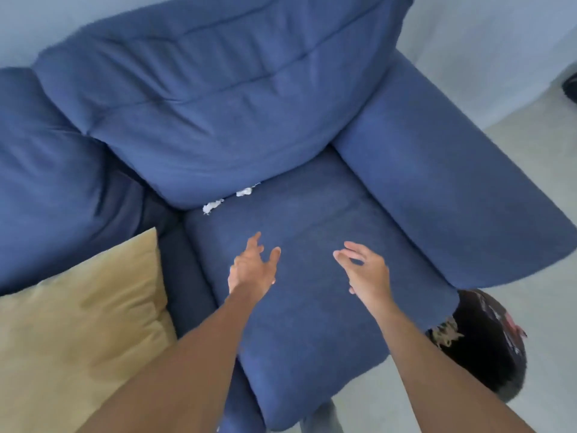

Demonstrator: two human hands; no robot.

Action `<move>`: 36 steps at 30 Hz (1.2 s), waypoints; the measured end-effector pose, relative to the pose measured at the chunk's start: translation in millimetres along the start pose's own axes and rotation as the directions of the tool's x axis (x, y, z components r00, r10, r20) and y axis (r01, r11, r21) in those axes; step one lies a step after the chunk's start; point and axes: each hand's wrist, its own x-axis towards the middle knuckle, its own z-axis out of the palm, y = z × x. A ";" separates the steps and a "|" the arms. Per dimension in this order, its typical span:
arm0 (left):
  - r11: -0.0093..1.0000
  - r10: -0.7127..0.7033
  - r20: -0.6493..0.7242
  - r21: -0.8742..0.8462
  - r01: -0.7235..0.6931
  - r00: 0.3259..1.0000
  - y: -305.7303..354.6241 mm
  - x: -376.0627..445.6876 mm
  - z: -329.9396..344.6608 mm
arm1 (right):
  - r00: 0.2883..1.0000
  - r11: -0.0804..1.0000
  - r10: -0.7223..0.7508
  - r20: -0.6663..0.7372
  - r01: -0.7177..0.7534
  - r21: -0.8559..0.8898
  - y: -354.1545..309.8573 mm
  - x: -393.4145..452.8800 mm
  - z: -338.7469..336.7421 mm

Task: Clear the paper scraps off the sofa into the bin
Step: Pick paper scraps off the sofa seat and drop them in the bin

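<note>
A blue sofa fills the view; its seat cushion (312, 232) lies under both my arms. Two white paper scraps sit in the crease where the seat meets the back cushion: one (212, 206) to the left, one (244, 191) a little to its right. My left hand (253, 267) hovers over the seat with fingers spread, a short way in front of the scraps, holding nothing. My right hand (365, 270) is beside it, also open and empty. A dark bin (487, 342) with a black liner stands on the floor at the seat's front right corner, some scraps inside.
A tan cushion (78, 332) lies on the left seat. The sofa's wide right armrest (443, 189) runs between the seat and the pale floor (530, 157). A dark object (570, 87) sits at the far right edge by the wall.
</note>
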 end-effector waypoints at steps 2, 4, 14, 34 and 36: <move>0.997 -0.065 -0.049 0.025 0.067 0.997 -29.8 24.5 -29.1 | 0.994 0.993 -0.077 0.083 0.084 -0.088 -27.6 15.0 47.4; 0.989 -0.133 -0.108 0.057 0.140 0.985 -53.9 50.2 -47.3 | 0.977 0.968 -0.135 0.166 0.166 -0.187 -45.6 36.4 90.0; 0.963 -0.257 -0.279 0.008 0.269 0.925 -57.3 195.9 -38.7 | 0.917 0.749 -0.344 0.202 0.398 -0.530 -89.9 165.8 241.9; 0.914 -0.191 -0.142 -0.386 0.124 0.971 4.7 140.7 3.7 | 0.977 0.977 -0.208 -0.034 0.206 -0.060 -46.1 139.7 138.8; 0.942 -0.094 -0.049 -0.327 0.073 0.994 27.8 103.5 21.1 | 0.984 0.990 -0.142 -0.108 0.144 0.009 -34.9 110.5 83.4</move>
